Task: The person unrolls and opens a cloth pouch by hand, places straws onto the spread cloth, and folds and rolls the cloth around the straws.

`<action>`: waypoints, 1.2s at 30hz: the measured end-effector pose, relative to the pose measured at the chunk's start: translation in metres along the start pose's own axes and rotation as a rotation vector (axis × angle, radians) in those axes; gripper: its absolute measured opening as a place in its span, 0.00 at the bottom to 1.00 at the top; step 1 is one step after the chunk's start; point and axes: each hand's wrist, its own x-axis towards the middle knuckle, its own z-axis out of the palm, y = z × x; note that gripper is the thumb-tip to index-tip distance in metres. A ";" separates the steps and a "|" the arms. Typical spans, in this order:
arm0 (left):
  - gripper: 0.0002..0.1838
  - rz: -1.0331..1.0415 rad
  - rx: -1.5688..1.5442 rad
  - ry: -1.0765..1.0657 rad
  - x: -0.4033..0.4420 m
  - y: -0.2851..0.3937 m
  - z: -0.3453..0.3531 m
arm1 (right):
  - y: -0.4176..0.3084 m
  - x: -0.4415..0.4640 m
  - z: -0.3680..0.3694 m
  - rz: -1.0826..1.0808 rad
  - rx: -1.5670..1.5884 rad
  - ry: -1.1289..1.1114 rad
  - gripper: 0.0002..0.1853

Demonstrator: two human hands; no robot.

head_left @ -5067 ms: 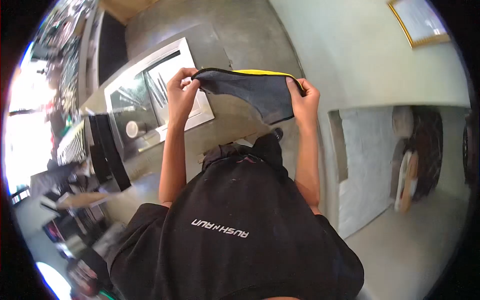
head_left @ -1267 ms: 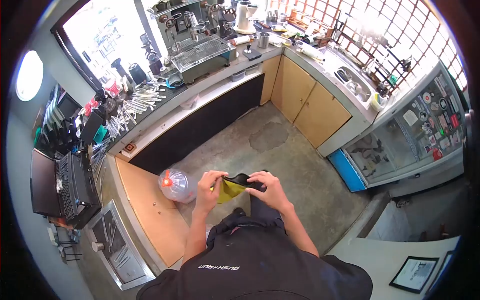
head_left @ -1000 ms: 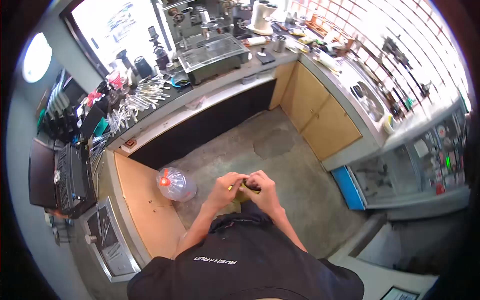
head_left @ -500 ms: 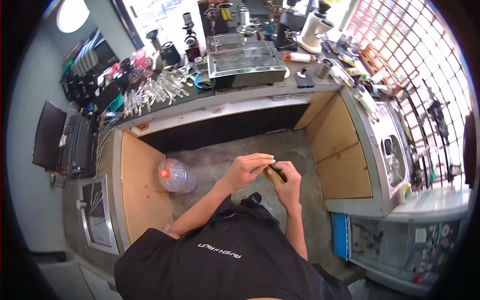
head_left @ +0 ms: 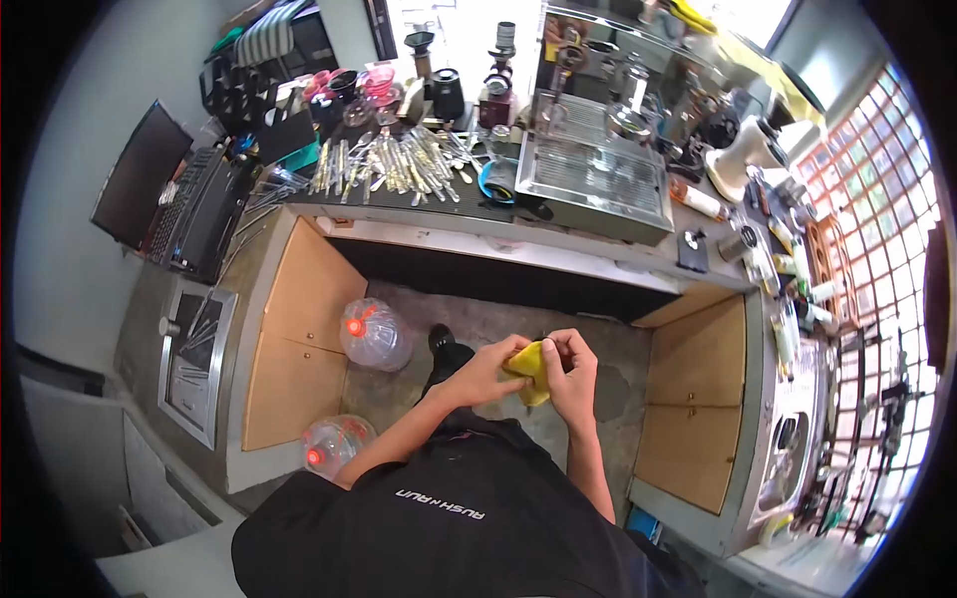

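Note:
A yellow cloth (head_left: 535, 384) is bunched between my two hands, in front of my body and above the floor. My left hand (head_left: 486, 373) has its fingers closed around the cloth's left side. On the other side, my right hand (head_left: 573, 381) pinches its upper edge between thumb and fingers. A thin dark tip shows near the right fingertips; whatever it belongs to is too small and hidden to name.
Cutlery (head_left: 404, 164) lies spread on the counter, left of a metal-topped espresso machine (head_left: 598, 174). Plastic bottles (head_left: 377, 337) with orange caps stand by the left cabinet (head_left: 289, 349). A laptop (head_left: 184, 199) sits at far left; a sink (head_left: 793, 448) is at right.
The view has turned, so the counter and cabinets sit differently in it. More of the yellow cloth shows between my hands, and a second bottle has come into view.

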 end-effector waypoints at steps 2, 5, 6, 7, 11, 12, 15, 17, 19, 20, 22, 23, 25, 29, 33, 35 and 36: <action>0.25 -0.065 0.298 -0.172 0.012 -0.010 -0.039 | -0.015 0.029 0.021 -0.006 0.054 -0.039 0.06; 0.20 0.064 0.414 -0.105 0.027 -0.032 -0.098 | -0.023 0.074 0.053 -0.071 0.046 -0.067 0.05; 0.20 0.086 0.479 -0.133 0.034 -0.032 -0.121 | -0.028 0.088 0.065 -0.053 0.043 -0.073 0.06; 0.21 0.114 0.511 -0.130 0.041 -0.033 -0.144 | -0.027 0.104 0.076 -0.049 0.037 -0.081 0.06; 0.23 0.118 0.582 -0.099 0.061 -0.027 -0.236 | -0.017 0.164 0.117 -0.012 0.027 -0.099 0.07; 0.23 0.124 0.583 -0.053 0.062 -0.021 -0.260 | -0.013 0.179 0.129 -0.009 0.022 -0.093 0.07; 0.23 0.110 0.544 0.111 0.060 -0.009 -0.323 | -0.002 0.221 0.161 -0.027 0.049 -0.118 0.06; 0.20 0.099 0.523 0.254 0.051 0.003 -0.352 | 0.001 0.245 0.182 -0.037 0.092 -0.192 0.06; 0.18 0.014 0.475 0.333 0.040 0.015 -0.373 | 0.005 0.267 0.203 -0.028 0.106 -0.286 0.06; 0.17 -0.059 0.429 0.372 0.033 0.018 -0.383 | 0.006 0.276 0.216 -0.031 0.104 -0.325 0.06; 0.14 -0.024 0.458 0.435 0.019 0.016 -0.399 | -0.002 0.288 0.242 0.020 0.033 -0.440 0.07; 0.14 -0.028 0.475 0.483 0.010 0.013 -0.406 | -0.003 0.294 0.254 0.014 -0.023 -0.501 0.08; 0.13 -0.079 0.492 0.586 -0.009 0.010 -0.416 | 0.002 0.310 0.274 0.050 -0.074 -0.691 0.10; 0.14 -0.138 0.459 0.806 -0.044 0.009 -0.424 | 0.001 0.335 0.320 0.131 -0.199 -1.070 0.12; 0.16 -0.365 0.369 0.922 -0.067 0.004 -0.419 | -0.023 0.354 0.353 0.123 -0.385 -1.274 0.14; 0.15 -0.359 0.360 0.934 -0.070 -0.002 -0.418 | -0.014 0.363 0.359 0.095 -0.477 -1.297 0.14; 0.14 -0.353 0.347 0.964 -0.068 -0.006 -0.419 | -0.016 0.367 0.364 0.060 -0.494 -1.299 0.14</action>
